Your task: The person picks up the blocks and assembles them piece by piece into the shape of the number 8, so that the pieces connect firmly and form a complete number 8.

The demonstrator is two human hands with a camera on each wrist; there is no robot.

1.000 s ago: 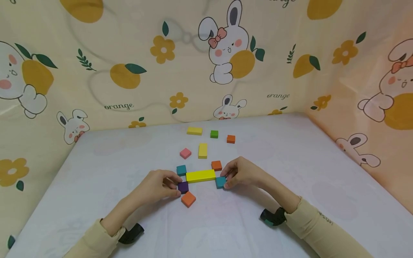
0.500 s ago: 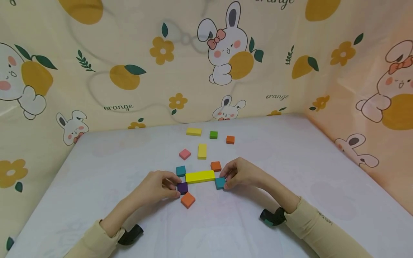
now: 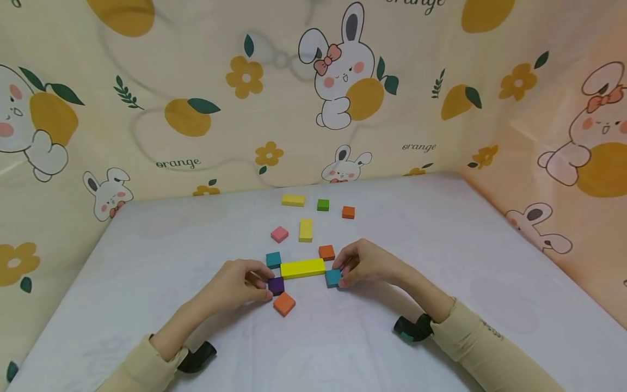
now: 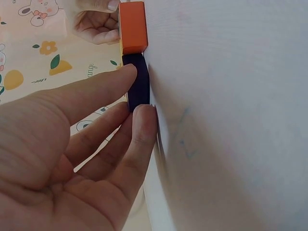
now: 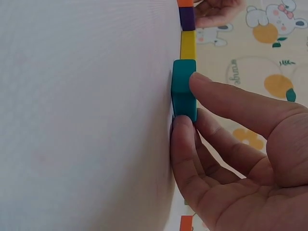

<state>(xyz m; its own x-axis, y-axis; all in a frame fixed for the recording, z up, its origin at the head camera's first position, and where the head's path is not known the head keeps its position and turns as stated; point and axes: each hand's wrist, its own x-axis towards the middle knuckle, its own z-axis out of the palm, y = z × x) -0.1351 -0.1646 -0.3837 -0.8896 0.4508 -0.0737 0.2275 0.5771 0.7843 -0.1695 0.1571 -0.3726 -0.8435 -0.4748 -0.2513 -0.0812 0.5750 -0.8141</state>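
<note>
My left hand (image 3: 234, 282) has thumb and fingers at a purple block (image 3: 276, 286), pinching it by its left end; the left wrist view shows this purple block (image 4: 138, 79) close up. At the right, my right hand (image 3: 368, 262) pinches a teal block (image 3: 333, 278), also seen as the teal block (image 5: 184, 89) in the right wrist view. Between the hands lies a long yellow block (image 3: 302, 268); the purple and teal blocks sit by its opposite ends. A second teal block (image 3: 273, 260) stands at its upper left corner, an orange-red block (image 3: 326, 252) at its upper right.
Just below the purple block lies an orange block (image 3: 284, 304), turned cornerwise. Farther back are a pink block (image 3: 280, 234), two pale yellow blocks (image 3: 306, 230), a green block (image 3: 323, 205) and another orange-red block (image 3: 348, 212). A printed cloth wall (image 3: 225, 130) closes the table's back.
The whole view has shifted very slightly. Both hands keep the same places at the purple and teal blocks, and no block has visibly moved relative to the others.
</note>
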